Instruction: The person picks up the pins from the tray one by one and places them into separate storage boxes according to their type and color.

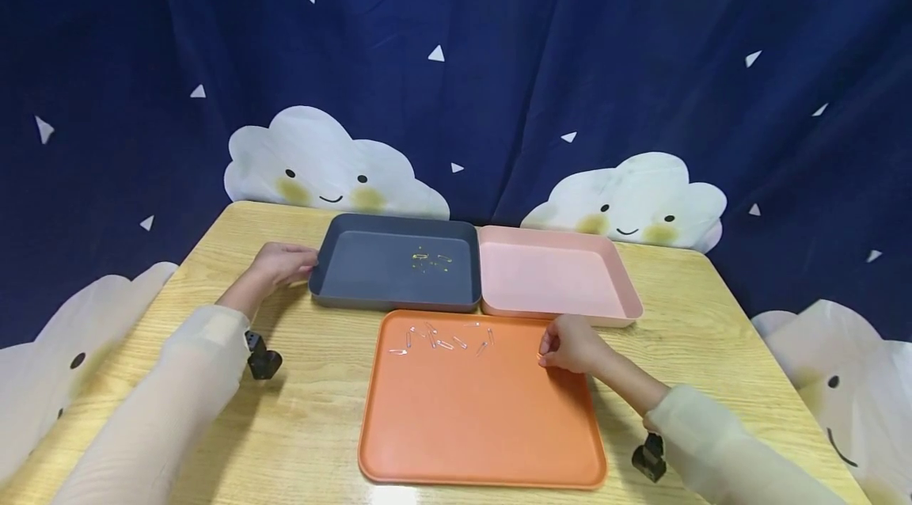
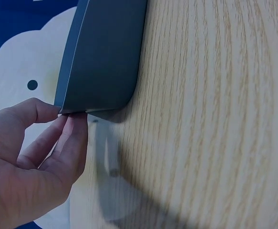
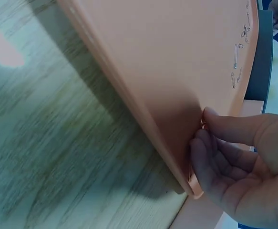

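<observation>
My left hand (image 1: 281,262) pinches the left rim of the dark grey tray (image 1: 370,295), thumb and fingers meeting at its edge in the left wrist view. Several gold safety pins (image 1: 420,256) lie in that tray, right of its middle. Over the upper right corner of the orange tray (image 1: 477,426), my right hand (image 1: 572,344) has thumb and index finger together. A small, thin, shiny safety pin (image 3: 203,125) shows between these fingertips, mostly hidden. Several silver safety pins (image 1: 445,344) are scattered along the orange tray's far side.
A pink tray (image 1: 552,267) stands right of the dark grey one, side by side behind the orange tray. All rest on a wooden table (image 1: 313,410). A dark blue curtain (image 1: 484,93) with clouds hangs behind the table.
</observation>
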The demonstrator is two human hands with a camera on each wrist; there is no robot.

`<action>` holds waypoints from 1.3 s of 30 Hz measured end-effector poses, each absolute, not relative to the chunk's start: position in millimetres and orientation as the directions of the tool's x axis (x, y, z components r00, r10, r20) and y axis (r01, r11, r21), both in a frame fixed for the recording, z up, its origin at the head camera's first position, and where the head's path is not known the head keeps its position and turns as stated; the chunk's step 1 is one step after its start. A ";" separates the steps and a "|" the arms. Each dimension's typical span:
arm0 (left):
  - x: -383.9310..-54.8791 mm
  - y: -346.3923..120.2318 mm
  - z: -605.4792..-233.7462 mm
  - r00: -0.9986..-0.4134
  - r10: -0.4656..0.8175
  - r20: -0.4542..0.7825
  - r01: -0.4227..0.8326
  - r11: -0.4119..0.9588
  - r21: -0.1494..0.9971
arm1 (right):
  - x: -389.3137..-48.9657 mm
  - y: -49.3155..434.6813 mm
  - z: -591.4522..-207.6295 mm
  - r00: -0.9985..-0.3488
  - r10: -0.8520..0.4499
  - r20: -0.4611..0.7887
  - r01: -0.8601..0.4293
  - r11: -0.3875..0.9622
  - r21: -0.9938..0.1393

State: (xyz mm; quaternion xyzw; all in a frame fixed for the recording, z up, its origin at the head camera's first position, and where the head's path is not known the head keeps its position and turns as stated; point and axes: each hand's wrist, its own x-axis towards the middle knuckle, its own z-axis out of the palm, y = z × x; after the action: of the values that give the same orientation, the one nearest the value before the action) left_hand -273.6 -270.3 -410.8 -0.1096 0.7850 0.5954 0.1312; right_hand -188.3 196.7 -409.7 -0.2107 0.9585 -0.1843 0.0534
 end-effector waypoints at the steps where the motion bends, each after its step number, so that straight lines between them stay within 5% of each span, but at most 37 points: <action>1: -273.3 -270.2 -410.5 -0.941 -0.016 -0.337 -0.329 0.269 0.905 | -188.0 195.7 -410.0 -0.901 -0.433 -0.015 -0.397 0.841 -0.367; 8: -272.9 -269.6 -409.5 -0.945 -0.010 -0.327 -0.318 0.266 0.910 | -187.7 190.8 -405.6 -0.854 -0.520 -0.004 -0.495 0.814 -0.304; 13: -272.7 -270.4 -412.3 -0.944 -0.001 -0.329 -0.320 0.243 0.916 | -189.8 191.3 -402.8 -0.845 -0.527 -0.087 -0.453 0.794 -0.404; 24: -272.0 -272.2 -410.5 -0.948 -0.003 -0.319 -0.309 0.258 0.915 | -194.1 189.1 -401.8 -0.794 -0.514 -0.324 -0.091 0.627 -0.773; 39: -271.9 -271.1 -412.0 -0.946 0.009 -0.325 -0.315 0.229 0.921 | -207.6 179.3 -400.7 -0.698 -0.565 -0.440 0.236 0.398 -0.886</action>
State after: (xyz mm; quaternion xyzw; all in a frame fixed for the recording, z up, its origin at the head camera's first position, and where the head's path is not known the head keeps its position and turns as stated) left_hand -271.9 -271.1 -412.0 -0.0990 0.7727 0.6130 0.1318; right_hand -207.6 179.3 -400.7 -0.1099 0.7485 -0.5374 0.3728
